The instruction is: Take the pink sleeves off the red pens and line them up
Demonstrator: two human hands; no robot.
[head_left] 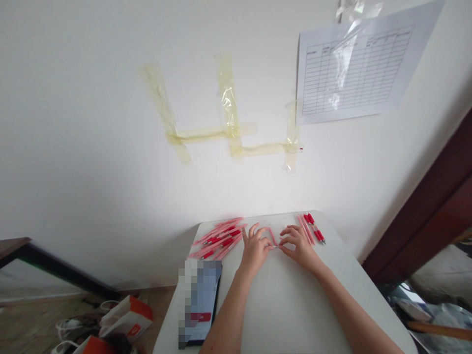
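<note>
My left hand (254, 247) and my right hand (298, 245) meet over the far middle of a white table (287, 305). Their fingertips pinch a thin red pen part (273, 238) between them; exactly which piece each hand grips is too small to tell. A pile of red pens and pink tubes (219, 238) lies just left of my left hand. A smaller group of red pens (312, 228) lies just right of my right hand.
A phone (201, 302) lies at the table's near left edge. The wall behind carries yellowed tape strips (228, 132) and a printed chart (356, 69). Orange-and-white boxes (127, 319) sit on the floor at left. Dark wood furniture (435, 206) stands at right.
</note>
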